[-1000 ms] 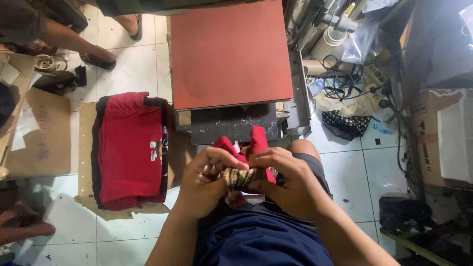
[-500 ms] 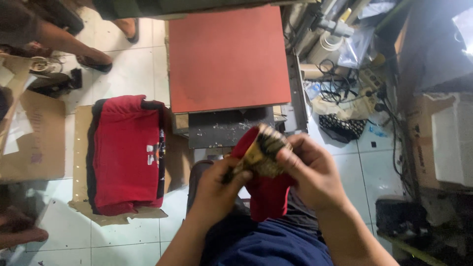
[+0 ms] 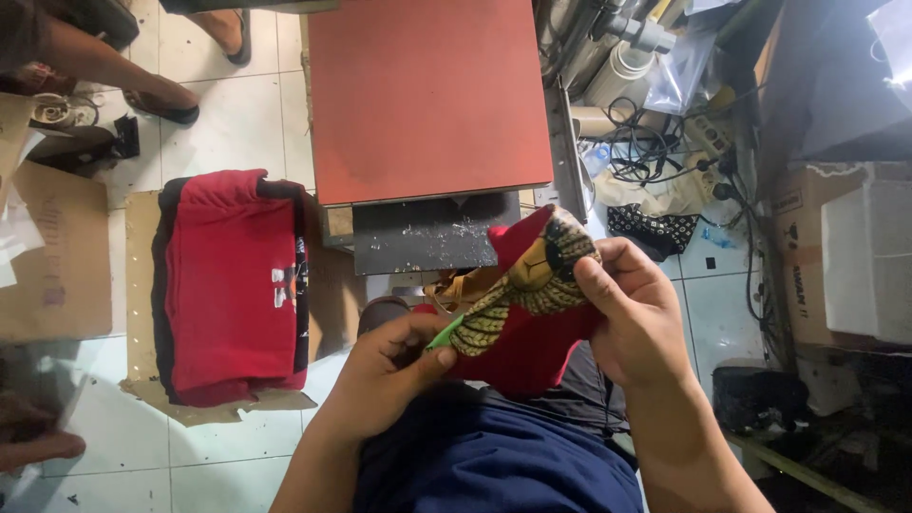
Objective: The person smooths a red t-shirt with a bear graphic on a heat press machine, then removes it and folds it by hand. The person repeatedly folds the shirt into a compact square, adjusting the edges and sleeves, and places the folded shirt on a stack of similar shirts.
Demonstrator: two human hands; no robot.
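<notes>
The right hand [image 3: 632, 318] grips a red cloth [image 3: 527, 347] with a gold-and-black print [image 3: 532, 285], held just in front of the press [image 3: 427, 95]. The left hand [image 3: 389, 370] pinches a green film edge [image 3: 443, 332]. Pulling too fast could tear the print.

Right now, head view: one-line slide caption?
Both hands, left hand and right hand, hold a red garment with a gold-black patch, beside a folded red stack.

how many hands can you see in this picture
3. The person's left hand pinches the lower edge of the red cloth, their right hand grips its upper side, and another person's hand shows at bottom left.
</notes>
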